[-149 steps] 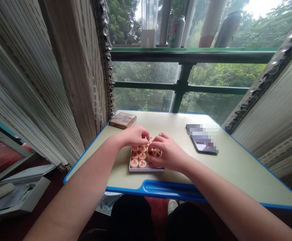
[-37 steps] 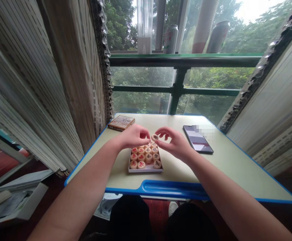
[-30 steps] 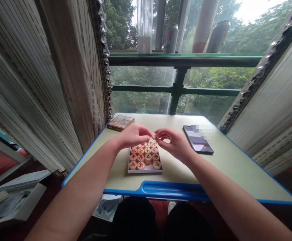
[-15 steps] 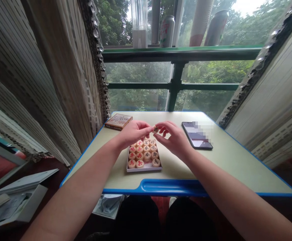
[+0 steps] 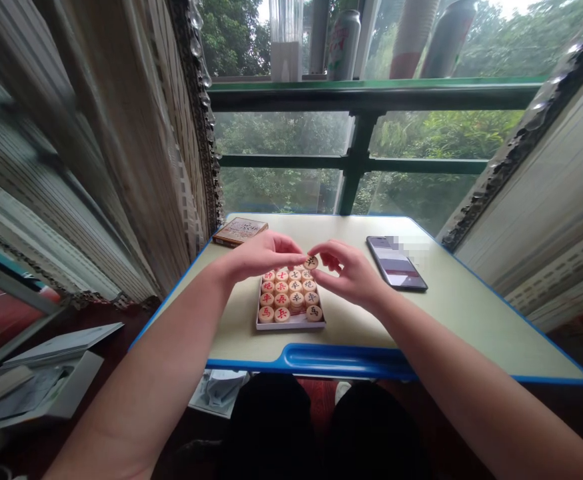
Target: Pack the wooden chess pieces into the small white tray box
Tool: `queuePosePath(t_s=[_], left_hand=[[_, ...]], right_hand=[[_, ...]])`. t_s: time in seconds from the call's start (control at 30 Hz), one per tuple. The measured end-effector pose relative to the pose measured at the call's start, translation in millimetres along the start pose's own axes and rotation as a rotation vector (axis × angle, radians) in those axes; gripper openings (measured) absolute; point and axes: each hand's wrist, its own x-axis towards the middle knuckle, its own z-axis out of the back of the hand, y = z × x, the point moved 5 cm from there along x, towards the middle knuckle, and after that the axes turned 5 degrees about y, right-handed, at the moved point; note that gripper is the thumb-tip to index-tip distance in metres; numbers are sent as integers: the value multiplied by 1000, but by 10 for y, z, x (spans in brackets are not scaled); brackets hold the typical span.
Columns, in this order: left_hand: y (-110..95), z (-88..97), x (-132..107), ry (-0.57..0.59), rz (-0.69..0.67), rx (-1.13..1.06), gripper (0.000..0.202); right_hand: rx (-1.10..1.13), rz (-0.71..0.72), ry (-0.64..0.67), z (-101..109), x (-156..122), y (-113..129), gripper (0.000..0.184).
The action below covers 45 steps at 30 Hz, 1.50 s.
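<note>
A white tray [image 5: 291, 325] on the pale desk [image 5: 451, 313] holds several round wooden chess pieces marked in red and black. Just above its far edge, one wooden piece [image 5: 311, 263] with a black mark is pinched between the fingertips of both hands. My left hand [image 5: 259, 257] comes in from the left with its fingers curled, thumb and forefinger on the piece. My right hand [image 5: 351, 273] meets it from the right, fingers bent round the same piece.
A brown box lid [image 5: 240, 231] lies at the desk's far left corner and a phone [image 5: 396, 263] at the right. A blue pencil groove [image 5: 341, 357] runs along the near edge. Cans [image 5: 342, 44] and cups stand on the window ledge. Curtains hang close at left.
Five seconds ago both hands pressed down among the pieces in the tray. They have since lifted one piece above the tray's far edge and keep holding it between them while the view drifts.
</note>
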Motion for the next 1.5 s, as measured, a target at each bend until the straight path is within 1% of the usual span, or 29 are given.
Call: queuePosePath(t_s=[0.1,0.2,0.43,0.57,0.7,0.87,0.97,1.03,1.1,1.13,1.23,1.3,1.4,1.5], left_hand=[[-42,-4,-5,-27,-59,-3,32],[-30,4,0,-86,-55,47,33],[-21,22,-3,-172,-76,66,32],[-30,36,-5,-175,-96,54,33],[-56,40,-29,-149,-102,89,36],[-80,37,-38,-158,-126,147,41],[-77,48,-31,-185,-138,178,41],[-80,67,-44,-194,-122,197,41],[-94,76,-75,-158,-81,223,42],[-105,63,-93,-105,-56,242,41],[-148,-41,-153,127,-7,328,39],[-171,-131,-178,245,-10,399,37],[-154,-252,-167,329,-9,511,34],[-105,-322,-140,346,9,626,29]], right_hand=[[28,-51,-4,-1,6,-51,17],[85,-119,-24,-2,6,-92,19],[361,-179,-90,-46,6,-151,26],[491,-206,-111,-53,9,-168,26],[590,-219,-83,-72,16,-169,27],[663,-244,-64,-116,28,-187,30],[686,-266,-86,-134,28,-207,30],[686,-280,-98,-138,28,-230,27],[680,-298,-118,-127,32,-276,24],[676,-313,-142,-112,35,-311,23],[671,-398,-240,-50,39,-456,20],[683,-461,-286,-25,36,-545,18],[692,-506,-297,-22,29,-607,17],[684,-494,-265,-43,23,-592,17]])
